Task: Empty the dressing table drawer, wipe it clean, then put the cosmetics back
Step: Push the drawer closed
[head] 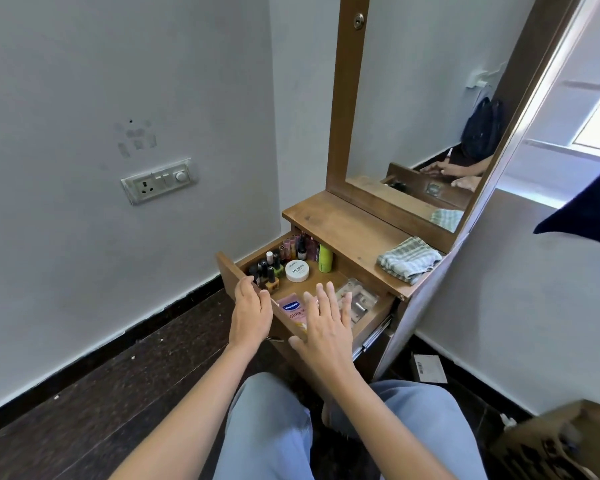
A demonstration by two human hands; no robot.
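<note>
**Entry: brown wooden dressing-table drawer (pixel 230 271).** It was found pulled out, with the cosmetics still inside.

- The left hand (pixel 252 308) was set on the front panel, its fingers curled over the top edge in a grasp.
- The right hand (pixel 326 327) was held flat over the drawer's near end, fingers straight, nothing grasped.
- Between the hands, a pink Vaseline tube (pixel 293 311) was laid flat.
- Just beyond the left fingertips, small capped nail polish bottles (pixel 269 271) were stood upright.
- Beyond the right fingertips, a round white lidded jar (pixel 297 270) was recorded, and behind it a lime-green bottle (pixel 325 258).
- Right of the right hand, a clear plastic case (pixel 359 299) was noted.
- Well beyond both hands, a green-and-white checked cloth (pixel 407 259) was left crumpled on the wooden tabletop (pixel 343 225).
</note>
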